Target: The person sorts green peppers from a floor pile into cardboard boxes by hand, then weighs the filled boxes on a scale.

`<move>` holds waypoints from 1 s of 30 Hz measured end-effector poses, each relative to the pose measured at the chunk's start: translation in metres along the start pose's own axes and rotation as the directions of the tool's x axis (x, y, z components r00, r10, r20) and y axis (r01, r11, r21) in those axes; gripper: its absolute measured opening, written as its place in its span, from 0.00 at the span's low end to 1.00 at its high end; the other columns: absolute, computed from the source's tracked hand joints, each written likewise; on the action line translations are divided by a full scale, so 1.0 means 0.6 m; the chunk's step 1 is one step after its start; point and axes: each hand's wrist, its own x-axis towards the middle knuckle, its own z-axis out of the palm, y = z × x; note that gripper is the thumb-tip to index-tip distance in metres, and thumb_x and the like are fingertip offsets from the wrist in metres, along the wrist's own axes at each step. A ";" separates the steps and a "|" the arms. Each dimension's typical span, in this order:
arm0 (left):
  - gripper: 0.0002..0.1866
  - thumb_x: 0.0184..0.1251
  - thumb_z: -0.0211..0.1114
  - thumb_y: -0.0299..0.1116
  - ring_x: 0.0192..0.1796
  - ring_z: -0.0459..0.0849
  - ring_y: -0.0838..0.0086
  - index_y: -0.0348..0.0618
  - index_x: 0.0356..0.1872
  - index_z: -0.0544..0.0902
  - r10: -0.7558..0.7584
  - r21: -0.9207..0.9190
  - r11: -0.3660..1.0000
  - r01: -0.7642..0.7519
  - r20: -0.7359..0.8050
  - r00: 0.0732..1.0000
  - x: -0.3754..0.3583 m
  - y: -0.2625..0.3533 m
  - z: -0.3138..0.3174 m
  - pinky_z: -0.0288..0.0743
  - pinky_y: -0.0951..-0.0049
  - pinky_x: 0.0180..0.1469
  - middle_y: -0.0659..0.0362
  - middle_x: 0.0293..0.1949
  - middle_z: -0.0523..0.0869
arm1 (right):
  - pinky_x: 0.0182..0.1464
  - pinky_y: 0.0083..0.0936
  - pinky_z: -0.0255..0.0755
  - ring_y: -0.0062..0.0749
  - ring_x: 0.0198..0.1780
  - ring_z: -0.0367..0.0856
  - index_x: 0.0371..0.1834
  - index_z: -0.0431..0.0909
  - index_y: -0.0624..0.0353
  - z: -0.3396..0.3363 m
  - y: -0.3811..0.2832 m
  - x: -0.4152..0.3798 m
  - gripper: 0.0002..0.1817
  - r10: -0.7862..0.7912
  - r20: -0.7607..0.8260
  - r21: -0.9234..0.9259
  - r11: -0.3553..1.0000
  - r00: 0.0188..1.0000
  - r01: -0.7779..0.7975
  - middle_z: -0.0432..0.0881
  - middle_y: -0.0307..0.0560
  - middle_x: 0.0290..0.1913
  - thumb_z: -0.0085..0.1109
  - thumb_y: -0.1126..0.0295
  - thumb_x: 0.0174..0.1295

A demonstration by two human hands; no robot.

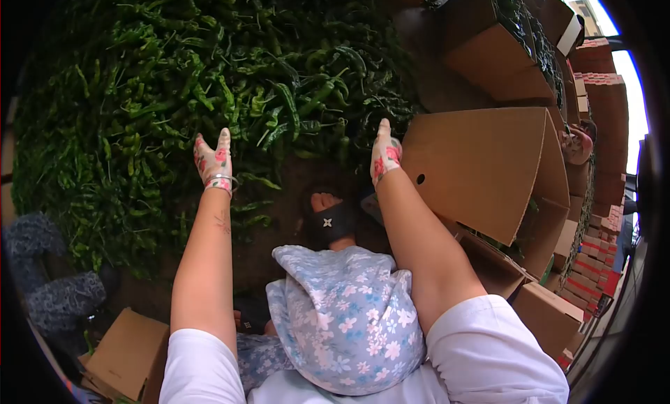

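"What's in front of that person?"

"A broad pepper heap [181, 118], green and tangled, spread over the floor [292, 177]."

"And the hands?"

"Both wear flowered gloves [379, 165] (pink blooms on white, rather cheerful for this place) and reach out towards the heap. The left hand [213, 160] is over its near part with the grip wide, thumb well apart from the fingers. There's a bracelet [222, 176] round that wrist."

"The other one?"

"The right hand [386, 151] points ahead at the heap's near right side, its grip unclenched, fingers stretched out. Whether either touches a pepper, I can't tell."

"What's that brown thing?"

"A big cardboard box [467, 167], tilted, right of the heap and just beside the right hand. Farther right of the heap, cartons [606, 139] stand stacked. A smaller box [129, 352] sits off the heap's near left side."

"Is that a foot?"

"Yes, in a dark sandal [331, 222], by the heap's near edge; a knee under flowered cloth [349, 313] is farther from the heap."
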 end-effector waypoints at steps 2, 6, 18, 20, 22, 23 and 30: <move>0.44 0.58 0.62 0.62 0.69 0.62 0.53 0.36 0.65 0.66 0.056 0.037 0.998 -0.055 -0.030 0.998 0.017 0.015 0.003 0.56 0.60 0.70 0.43 0.67 0.65 | 0.60 0.36 0.65 0.45 0.54 0.75 0.53 0.74 0.68 0.003 0.033 0.016 0.48 0.110 0.102 0.178 0.976 0.989 -0.126 0.76 0.56 0.55 0.43 0.27 0.55; 0.31 0.60 0.62 0.54 0.61 0.70 0.56 0.45 0.58 0.74 0.655 0.012 0.751 -0.661 -0.145 0.742 -0.037 0.177 -0.019 0.62 0.60 0.64 0.50 0.57 0.75 | 0.73 0.37 0.45 0.39 0.74 0.52 0.74 0.50 0.58 0.017 0.084 0.058 0.58 0.093 0.129 0.501 0.853 0.987 -0.146 0.50 0.51 0.75 0.41 0.22 0.51; 0.43 0.49 0.61 0.71 0.74 0.48 0.45 0.55 0.63 0.74 0.324 0.158 0.658 -0.736 0.823 0.467 -0.078 0.427 0.208 0.53 0.53 0.72 0.48 0.73 0.54 | 0.74 0.39 0.36 0.34 0.76 0.43 0.77 0.41 0.50 0.021 0.037 0.035 0.62 0.070 0.163 0.688 0.707 0.984 -0.165 0.45 0.43 0.77 0.54 0.24 0.45; 0.39 0.48 0.66 0.67 0.72 0.54 0.48 0.53 0.58 0.79 0.373 0.048 0.733 -0.679 0.806 0.459 -0.059 0.406 0.202 0.55 0.54 0.71 0.47 0.71 0.57 | 0.74 0.38 0.36 0.33 0.76 0.42 0.77 0.40 0.51 0.033 0.025 0.021 0.63 0.046 0.146 0.745 0.652 0.988 -0.141 0.46 0.43 0.77 0.57 0.25 0.45; 0.37 0.47 0.68 0.65 0.72 0.56 0.49 0.52 0.56 0.80 0.396 0.028 0.756 -0.654 0.776 0.491 -0.066 0.399 0.203 0.56 0.55 0.70 0.46 0.71 0.57 | 0.73 0.36 0.36 0.31 0.75 0.44 0.77 0.38 0.52 0.029 0.018 0.015 0.63 0.022 0.129 0.758 0.642 0.991 -0.112 0.49 0.44 0.76 0.64 0.32 0.47; 0.36 0.47 0.70 0.63 0.71 0.58 0.50 0.51 0.54 0.81 0.382 0.065 0.736 -0.674 0.782 0.493 -0.077 0.406 0.196 0.57 0.56 0.70 0.47 0.70 0.58 | 0.73 0.36 0.36 0.31 0.75 0.44 0.77 0.38 0.52 0.025 0.018 0.010 0.63 0.026 0.125 0.760 0.641 0.992 -0.113 0.49 0.44 0.76 0.64 0.32 0.47; 0.35 0.42 0.77 0.55 0.65 0.68 0.58 0.42 0.49 0.82 0.496 -0.101 0.747 -0.657 0.743 0.450 -0.086 0.347 0.161 0.65 0.65 0.65 0.49 0.61 0.70 | 0.62 0.23 0.61 0.22 0.55 0.71 0.75 0.44 0.49 0.011 0.005 -0.026 0.49 -0.310 0.207 0.904 0.424 0.928 -0.059 0.68 0.43 0.61 0.68 0.75 0.54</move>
